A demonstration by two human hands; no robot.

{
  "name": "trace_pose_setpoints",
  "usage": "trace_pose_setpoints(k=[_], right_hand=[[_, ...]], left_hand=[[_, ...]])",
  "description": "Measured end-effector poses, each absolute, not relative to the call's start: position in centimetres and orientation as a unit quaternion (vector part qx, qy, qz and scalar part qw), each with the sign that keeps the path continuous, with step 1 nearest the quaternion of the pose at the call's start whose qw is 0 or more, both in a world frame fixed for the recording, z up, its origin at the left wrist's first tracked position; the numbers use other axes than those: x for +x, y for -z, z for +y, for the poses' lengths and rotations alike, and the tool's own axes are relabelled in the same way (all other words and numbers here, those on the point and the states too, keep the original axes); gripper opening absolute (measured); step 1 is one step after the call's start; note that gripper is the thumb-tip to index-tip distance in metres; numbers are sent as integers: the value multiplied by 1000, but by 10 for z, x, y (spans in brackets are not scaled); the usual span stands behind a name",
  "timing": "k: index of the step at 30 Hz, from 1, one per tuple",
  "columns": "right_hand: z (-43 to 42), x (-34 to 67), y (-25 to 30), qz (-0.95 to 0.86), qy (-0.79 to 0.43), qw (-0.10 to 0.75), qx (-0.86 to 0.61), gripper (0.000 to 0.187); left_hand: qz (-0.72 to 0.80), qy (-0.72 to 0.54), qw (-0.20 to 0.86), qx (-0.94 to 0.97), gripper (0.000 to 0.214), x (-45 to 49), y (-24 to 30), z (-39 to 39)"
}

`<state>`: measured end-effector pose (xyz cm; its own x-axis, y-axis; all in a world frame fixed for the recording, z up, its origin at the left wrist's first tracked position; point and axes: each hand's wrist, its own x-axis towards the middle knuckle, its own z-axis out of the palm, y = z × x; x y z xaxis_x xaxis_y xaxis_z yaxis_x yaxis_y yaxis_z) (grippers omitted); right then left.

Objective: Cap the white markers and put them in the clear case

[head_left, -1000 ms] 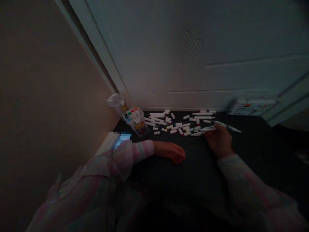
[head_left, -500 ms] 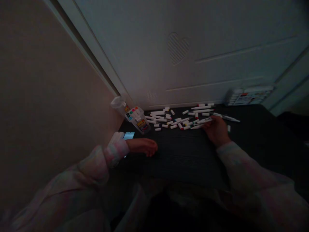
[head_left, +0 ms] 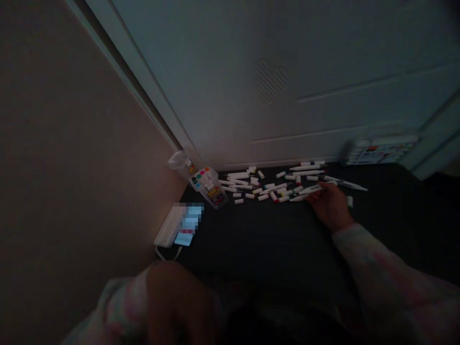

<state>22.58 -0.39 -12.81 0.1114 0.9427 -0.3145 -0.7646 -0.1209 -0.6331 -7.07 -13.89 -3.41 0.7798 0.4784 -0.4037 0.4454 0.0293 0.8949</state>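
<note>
The scene is very dark. My right hand (head_left: pixel 330 207) rests on a dark mat (head_left: pixel 273 239), fingers curled, their tips against a white marker (head_left: pixel 312 190) at the edge of a scattered pile of several markers and caps (head_left: pixel 264 188). A loose white cap (head_left: pixel 350 201) lies just right of that hand. My left hand (head_left: pixel 176 306) is raised close to the camera at the bottom, blurred; its fingers cannot be made out. A clear plastic marker tub (head_left: pixel 208 184) lies tilted at the pile's left end, with coloured marker tips showing.
A lit phone (head_left: pixel 187 231) lies on a white block (head_left: pixel 166 233) by the beige wall (head_left: pixel 72 143) on the left. A white door (head_left: pixel 287 96) with a heart-shaped pattern stands behind the markers. A flat marker box (head_left: pixel 381 149) sits at the far right.
My left hand has left the mat near the phone and come up towards the camera. My right hand stays by the markers. The view has shifted slightly.
</note>
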Motion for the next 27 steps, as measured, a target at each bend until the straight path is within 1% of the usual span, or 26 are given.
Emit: trace_pose_setpoints(k=[1,2,3,4,5,6,7,9,11,12,15,18,20,23,27], right_hand=[[-4,225,128,-121,-657,652,-360,20],[-5,224,128,-120,-660,650,-357,20],[-5,223,128,-117,-662,650,-354,20],[-5,222,127,-114,-663,650,-353,19],[-6,221,127,-111,-664,650,-353,18],[-6,220,127,-107,-664,650,-354,17],[-7,219,127,-104,-664,650,-355,16],[-9,215,126,-102,-668,647,-354,15],[-12,210,125,-102,-674,643,-348,13],[-14,206,124,-103,-678,641,-344,11],[-19,191,122,-103,-694,632,-330,9],[-21,173,120,-109,-712,622,-308,11],[-22,161,120,-115,-725,611,-296,12],[-26,148,121,-126,-742,593,-288,13],[-34,143,124,-155,-758,576,-266,11]], left_hand=[[300,65,646,699,35,-67,44,-140],[296,125,634,704,33,-66,51,-140],[320,163,598,716,30,-67,56,-137],[382,169,538,732,27,-68,57,-132],[433,147,478,750,23,-68,57,-126],[467,107,442,759,20,-67,57,-117],[481,61,440,756,19,-64,57,-108],[492,-49,494,715,19,-50,62,-88],[508,-178,521,662,16,-29,74,-70],[509,-235,539,629,20,-16,81,-62],[481,-351,603,530,41,16,106,-45],[447,-420,636,468,46,37,123,-37],[432,-463,644,430,41,43,129,-36],[431,-514,638,379,26,46,136,-36],[453,-520,639,341,23,43,141,-38]])
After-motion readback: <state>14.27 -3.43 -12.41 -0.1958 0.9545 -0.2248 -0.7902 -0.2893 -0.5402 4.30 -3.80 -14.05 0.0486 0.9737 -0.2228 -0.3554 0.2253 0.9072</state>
